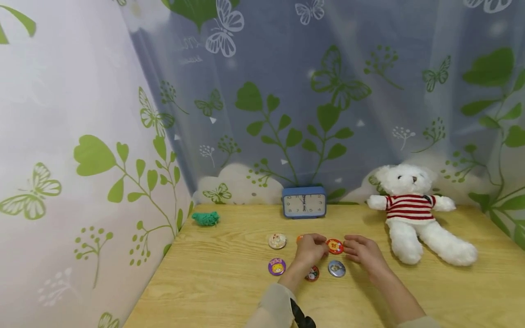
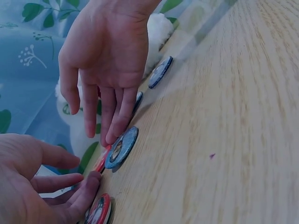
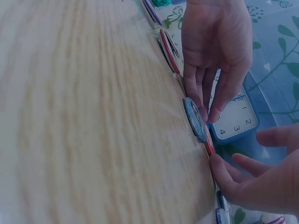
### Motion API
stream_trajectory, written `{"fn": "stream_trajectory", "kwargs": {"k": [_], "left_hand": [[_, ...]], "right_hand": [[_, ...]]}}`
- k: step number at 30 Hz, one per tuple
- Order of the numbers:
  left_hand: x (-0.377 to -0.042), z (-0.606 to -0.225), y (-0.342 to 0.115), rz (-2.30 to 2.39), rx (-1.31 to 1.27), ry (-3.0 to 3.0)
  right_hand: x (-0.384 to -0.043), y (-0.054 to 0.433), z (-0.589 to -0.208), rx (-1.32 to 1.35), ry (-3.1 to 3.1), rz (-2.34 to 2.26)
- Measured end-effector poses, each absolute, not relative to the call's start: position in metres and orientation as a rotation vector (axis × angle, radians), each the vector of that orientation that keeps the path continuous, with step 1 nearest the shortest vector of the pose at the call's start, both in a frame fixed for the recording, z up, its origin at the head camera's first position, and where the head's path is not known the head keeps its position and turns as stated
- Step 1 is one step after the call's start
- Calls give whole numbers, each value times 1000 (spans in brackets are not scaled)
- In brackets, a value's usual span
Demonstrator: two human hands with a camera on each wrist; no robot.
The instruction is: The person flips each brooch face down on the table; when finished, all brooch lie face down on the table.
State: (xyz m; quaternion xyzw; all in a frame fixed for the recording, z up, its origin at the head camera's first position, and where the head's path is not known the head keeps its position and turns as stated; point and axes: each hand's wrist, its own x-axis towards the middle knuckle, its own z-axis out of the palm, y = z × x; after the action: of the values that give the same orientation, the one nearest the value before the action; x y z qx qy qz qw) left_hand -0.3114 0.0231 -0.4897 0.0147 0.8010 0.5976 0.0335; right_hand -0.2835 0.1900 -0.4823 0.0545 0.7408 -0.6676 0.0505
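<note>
A round red pin badge [image 1: 334,246] with a yellow figure lies on the wooden table between my two hands. My left hand [image 1: 311,249] has its fingertips right at the badge's left edge, its fingers loosely bent. On the other side, my right hand [image 1: 364,254] has fairly straight fingers close to the right edge. In front of it lies a blue-grey badge [image 1: 337,269]. A dark red badge [image 1: 313,273] is partly hidden by my left wrist, and an orange badge [image 1: 300,238] peeks out behind that hand. The left wrist view shows more badges, including a dark-rimmed one [image 2: 160,72], beyond the right hand's fingers.
To the left are a cream badge [image 1: 277,241] and a purple badge [image 1: 276,266]. A blue clock [image 1: 304,202] stands at the back. A green yarn-like bundle [image 1: 206,218] lies at back left, and a white teddy bear [image 1: 410,214] sits at right against the patterned curtain.
</note>
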Motion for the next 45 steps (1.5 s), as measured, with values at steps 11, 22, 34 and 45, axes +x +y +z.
{"fn": "stream_trajectory", "kwargs": {"k": [11, 22, 34, 45], "left_hand": [[-309, -491, 28, 1800, 53, 2568], [-312, -493, 32, 1778, 79, 2622], [-312, -494, 37, 1829, 55, 2585], [-312, -491, 38, 1940, 63, 2481]], "right_hand": [[-283, 190, -479, 154, 2255, -2037], [-281, 189, -482, 134, 2220, -2105], [-278, 184, -484, 135, 2277, -2117], [-281, 181, -489, 136, 2296, -2141]]}}
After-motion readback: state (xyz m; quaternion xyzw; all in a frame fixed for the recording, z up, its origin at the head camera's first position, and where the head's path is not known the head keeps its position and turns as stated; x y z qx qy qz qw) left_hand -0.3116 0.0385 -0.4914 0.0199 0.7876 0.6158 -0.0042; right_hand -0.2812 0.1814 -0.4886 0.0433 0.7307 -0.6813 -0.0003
